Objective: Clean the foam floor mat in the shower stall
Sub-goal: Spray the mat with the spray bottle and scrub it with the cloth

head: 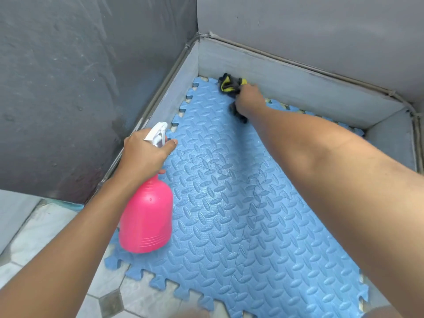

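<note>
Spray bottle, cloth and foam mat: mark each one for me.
spray bottle (146, 216): head view, on its pink body.
cloth (229, 85): head view, on its bunched dark and yellow end.
foam mat (229, 226): head view, on bare blue surface near its middle.

Grey corner, pale kerb (321, 97) at its foot.
Left of the left hand (143, 154) rises a dark grey wall (68, 88); beyond the right hand (249, 101) a lighter grey wall (321, 31) meets it. Below the left hand lie pale floor tiles (46, 235) with dark diamond insets.
</note>
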